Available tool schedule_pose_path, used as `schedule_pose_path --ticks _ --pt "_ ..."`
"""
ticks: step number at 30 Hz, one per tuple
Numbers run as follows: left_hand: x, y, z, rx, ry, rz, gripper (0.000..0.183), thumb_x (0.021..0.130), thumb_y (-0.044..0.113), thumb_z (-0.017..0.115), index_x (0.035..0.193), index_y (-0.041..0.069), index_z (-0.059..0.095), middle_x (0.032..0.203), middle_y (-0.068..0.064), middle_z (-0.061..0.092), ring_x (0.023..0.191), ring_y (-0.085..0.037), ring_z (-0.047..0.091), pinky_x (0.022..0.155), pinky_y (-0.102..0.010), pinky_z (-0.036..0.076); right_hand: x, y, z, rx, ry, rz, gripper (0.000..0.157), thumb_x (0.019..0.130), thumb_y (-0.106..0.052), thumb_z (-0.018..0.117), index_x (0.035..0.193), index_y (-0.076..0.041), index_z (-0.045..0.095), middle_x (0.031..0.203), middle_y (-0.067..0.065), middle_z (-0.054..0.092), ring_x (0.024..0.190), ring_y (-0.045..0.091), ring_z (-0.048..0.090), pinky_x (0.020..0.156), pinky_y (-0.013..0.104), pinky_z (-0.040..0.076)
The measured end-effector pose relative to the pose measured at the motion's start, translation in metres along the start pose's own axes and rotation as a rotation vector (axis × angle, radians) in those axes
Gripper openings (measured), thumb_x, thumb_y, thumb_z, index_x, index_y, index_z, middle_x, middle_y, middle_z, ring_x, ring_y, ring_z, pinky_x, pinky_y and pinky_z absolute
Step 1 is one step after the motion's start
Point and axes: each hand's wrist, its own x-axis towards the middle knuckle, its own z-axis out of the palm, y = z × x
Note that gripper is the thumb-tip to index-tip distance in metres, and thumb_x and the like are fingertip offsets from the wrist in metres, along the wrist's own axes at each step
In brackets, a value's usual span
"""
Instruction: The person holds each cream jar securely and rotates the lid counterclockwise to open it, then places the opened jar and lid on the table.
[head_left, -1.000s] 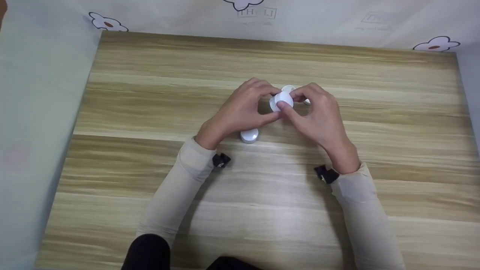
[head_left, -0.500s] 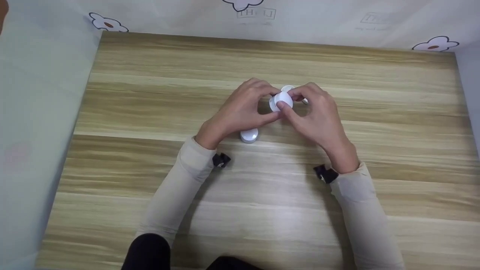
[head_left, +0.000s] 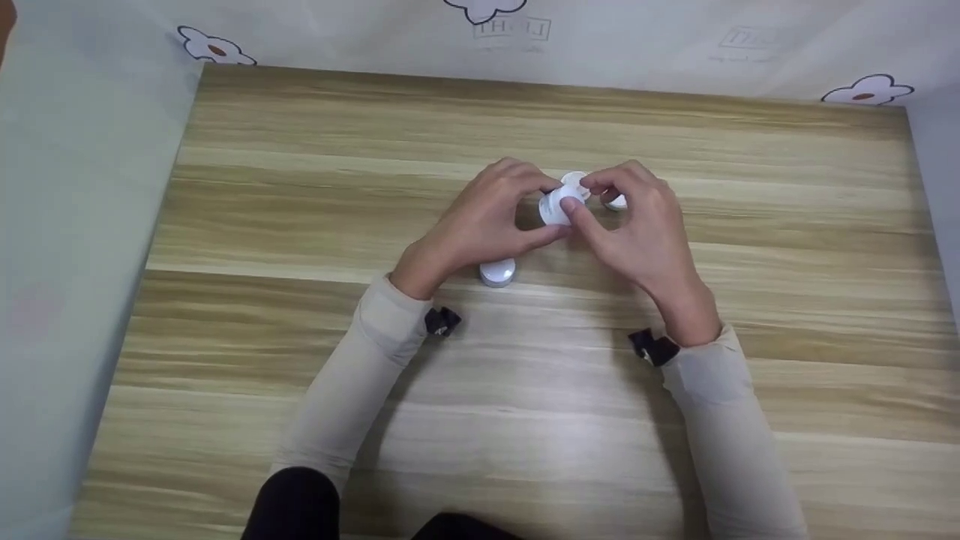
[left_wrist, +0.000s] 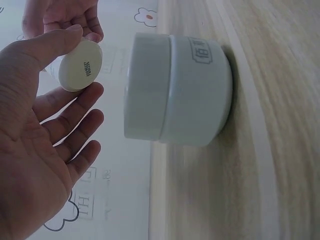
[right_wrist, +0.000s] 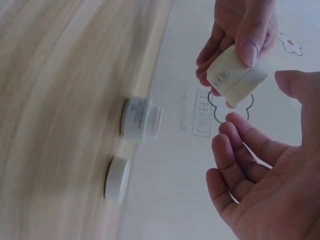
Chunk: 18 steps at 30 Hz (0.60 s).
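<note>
My left hand [head_left: 487, 210] pinches a small white cosmetic jar [head_left: 556, 205] between thumb and fingers, above the table. The jar is tilted, its stamped base [left_wrist: 82, 65] facing the left wrist camera. In the right wrist view, its lid [right_wrist: 245, 85] sits on the body with a seam between them. Beside that lid, my right hand [right_wrist: 265, 170] has its fingers spread and apart from it. A lidless jar [right_wrist: 135, 120] with its neck showing stands behind the hands, and a loose white lid [right_wrist: 117, 180] lies near it. Below my left hand stands another lidded jar [head_left: 497, 272].
The wood-grain table [head_left: 525, 420] carries the jars near its middle. A pale wall sheet [head_left: 637, 45] with flower drawings rises at the back edge, and pale panels flank the left and right sides. Black wrist cameras [head_left: 652, 349] sit at both cuffs.
My right fingers have come off the lid of the held jar and spread a little to the right. The held jar has tilted slightly; the left hand stays nearly in place.
</note>
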Motion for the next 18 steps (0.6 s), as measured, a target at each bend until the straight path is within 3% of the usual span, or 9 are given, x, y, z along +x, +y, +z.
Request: schedule_pose_path --ticks 7,18 --pt "-0.0007 0.0007 -0.0013 -0.005 -0.011 -0.012 0.048 0.093 0.044 0.080 0.131 0.014 0.074 0.128 -0.001 0.074 0.130 -0.020 0.057 0.117 -0.037 0.042 -0.0007 -0.0011 0.0034 0.001 0.007 0.017 0.037 0.091 -0.035 0.082 0.099 0.001 0.076 0.096 0.015 0.074 0.092 0.036 0.065 0.086 0.044 0.049" --pt "-0.0005 -0.0001 -0.0004 -0.010 -0.021 -0.007 0.047 0.092 0.040 0.081 0.131 0.015 0.074 0.127 -0.001 0.074 0.130 -0.020 0.058 0.118 -0.038 0.041 -0.0017 0.0000 0.0025 -0.020 -0.047 -0.050 0.033 0.092 -0.030 0.080 0.106 0.000 0.075 0.104 0.015 0.074 0.098 0.036 0.065 0.089 0.038 0.046"
